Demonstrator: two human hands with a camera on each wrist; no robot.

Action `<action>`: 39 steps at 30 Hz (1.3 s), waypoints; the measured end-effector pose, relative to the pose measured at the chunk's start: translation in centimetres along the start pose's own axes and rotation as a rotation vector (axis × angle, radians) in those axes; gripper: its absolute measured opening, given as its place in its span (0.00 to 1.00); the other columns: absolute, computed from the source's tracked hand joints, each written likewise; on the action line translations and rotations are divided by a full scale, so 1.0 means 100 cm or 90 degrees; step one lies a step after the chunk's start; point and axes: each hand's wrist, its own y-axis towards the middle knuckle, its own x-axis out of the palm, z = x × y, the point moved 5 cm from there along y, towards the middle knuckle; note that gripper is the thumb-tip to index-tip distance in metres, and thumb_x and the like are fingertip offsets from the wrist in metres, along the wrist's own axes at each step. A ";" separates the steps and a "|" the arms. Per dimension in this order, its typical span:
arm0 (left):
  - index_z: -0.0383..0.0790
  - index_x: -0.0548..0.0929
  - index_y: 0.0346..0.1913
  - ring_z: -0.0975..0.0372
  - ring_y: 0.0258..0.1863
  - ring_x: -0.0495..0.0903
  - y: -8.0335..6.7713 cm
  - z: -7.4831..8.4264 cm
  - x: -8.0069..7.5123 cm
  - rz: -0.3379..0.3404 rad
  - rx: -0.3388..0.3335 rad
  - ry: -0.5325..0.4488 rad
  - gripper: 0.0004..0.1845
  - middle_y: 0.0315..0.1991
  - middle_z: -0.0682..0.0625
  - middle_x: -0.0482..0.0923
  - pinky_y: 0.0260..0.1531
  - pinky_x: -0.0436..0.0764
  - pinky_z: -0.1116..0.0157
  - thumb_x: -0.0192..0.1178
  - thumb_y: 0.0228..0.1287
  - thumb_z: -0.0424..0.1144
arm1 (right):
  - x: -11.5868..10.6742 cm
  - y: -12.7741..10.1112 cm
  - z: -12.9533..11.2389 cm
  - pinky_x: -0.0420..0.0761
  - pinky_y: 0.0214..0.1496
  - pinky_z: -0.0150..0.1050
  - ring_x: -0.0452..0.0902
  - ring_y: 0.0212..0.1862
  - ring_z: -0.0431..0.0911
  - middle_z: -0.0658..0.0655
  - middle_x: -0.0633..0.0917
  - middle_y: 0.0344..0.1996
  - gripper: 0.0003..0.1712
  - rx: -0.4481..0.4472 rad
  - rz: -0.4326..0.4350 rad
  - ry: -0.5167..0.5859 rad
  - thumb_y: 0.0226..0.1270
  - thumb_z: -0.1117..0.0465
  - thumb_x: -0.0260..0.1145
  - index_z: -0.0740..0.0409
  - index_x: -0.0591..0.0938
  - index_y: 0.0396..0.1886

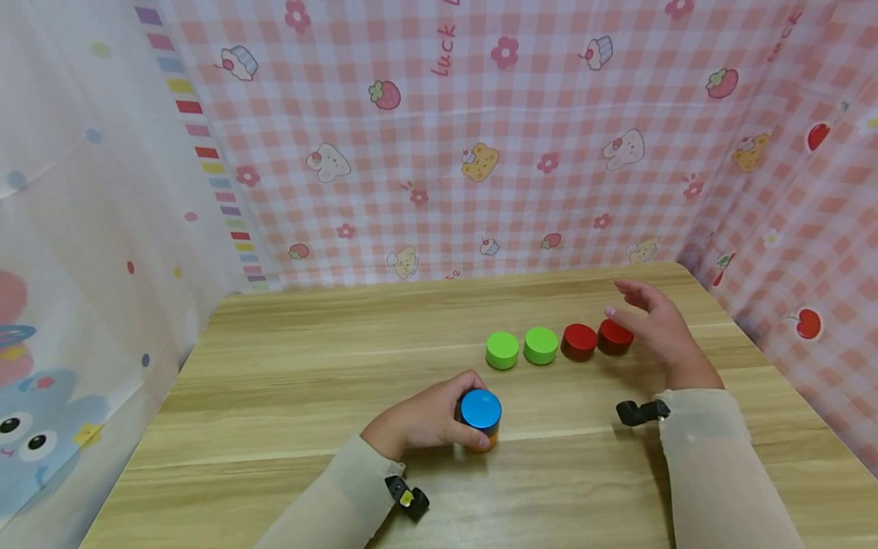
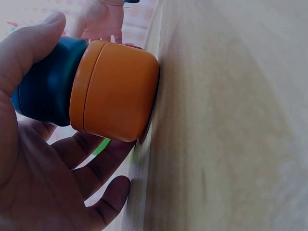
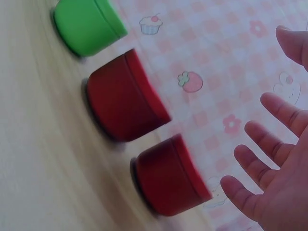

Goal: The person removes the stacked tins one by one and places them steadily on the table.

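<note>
wooden counter (image 1: 288,366), pale grain, smooth, fills most of the view; pink checked cloth (image 1: 480,137) w/ cupcakes, strawberries & bunnies hangs behind & to the right, a sheer dotted curtain (image 1: 82,229) on the left.

progress, judging by how things lie: a row of four short round blocks already stands side by side near the back right of the counter, sorted by colour: green block (image 1: 502,350), second green block (image 1: 540,345), red block (image 1: 579,341), second red block (image 1: 614,337). neighbours are just beside each other, touching or nearly. what looks left is the stack nearer the front edge: blue block (image 1: 480,409) on top of an orange block (image 2: 115,91), which rests flat on the counter. so prob. two-thirds done, one pair not yet in line.

left hand (image 1: 428,419) grips that stack, thumb & fingers curled round the blue block's side. right hand (image 1: 655,324) is spread & relaxed, fingers straight, holding nothing, just beside the second red block; can't tell if a fingertip touches it.

blocks: squat cylinders, flat tops, painted matte-to-satin, a thin seam round the orange one's side; look hard, like painted wood or plastic.
</note>
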 end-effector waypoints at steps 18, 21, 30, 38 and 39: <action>0.52 0.75 0.56 0.63 0.56 0.78 0.001 0.000 0.001 -0.004 0.008 -0.010 0.27 0.53 0.57 0.81 0.66 0.73 0.52 0.80 0.58 0.41 | 0.016 -0.008 -0.036 0.61 0.77 0.67 0.57 0.79 0.62 0.64 0.66 0.79 0.39 -0.074 -0.012 0.019 0.75 0.55 0.70 0.59 0.67 0.80; 0.51 0.75 0.56 0.63 0.56 0.78 0.001 0.000 0.001 -0.004 0.011 -0.011 0.28 0.53 0.57 0.81 0.66 0.73 0.52 0.80 0.58 0.41 | 0.019 -0.008 -0.040 0.60 0.77 0.68 0.57 0.79 0.63 0.65 0.66 0.78 0.39 -0.081 -0.020 0.019 0.75 0.56 0.70 0.59 0.67 0.79; 0.52 0.75 0.58 0.62 0.58 0.78 0.001 0.000 0.000 -0.009 0.010 -0.006 0.29 0.55 0.57 0.80 0.67 0.74 0.53 0.80 0.58 0.42 | 0.028 -0.009 -0.051 0.60 0.77 0.68 0.57 0.79 0.63 0.64 0.67 0.78 0.38 -0.106 -0.049 0.010 0.74 0.57 0.70 0.59 0.67 0.79; 0.55 0.75 0.59 0.62 0.60 0.77 0.000 -0.003 0.000 -0.009 -0.001 0.002 0.32 0.56 0.59 0.80 0.69 0.72 0.52 0.82 0.55 0.41 | 0.038 -0.014 -0.064 0.59 0.77 0.70 0.58 0.78 0.63 0.64 0.68 0.77 0.37 -0.144 -0.070 0.027 0.73 0.61 0.70 0.62 0.69 0.78; 0.56 0.75 0.59 0.62 0.60 0.77 0.000 -0.003 0.001 -0.010 -0.002 0.004 0.32 0.56 0.60 0.80 0.69 0.72 0.52 0.82 0.54 0.41 | 0.039 -0.015 -0.066 0.59 0.77 0.70 0.58 0.78 0.63 0.64 0.68 0.77 0.37 -0.149 -0.072 0.030 0.73 0.62 0.70 0.62 0.69 0.77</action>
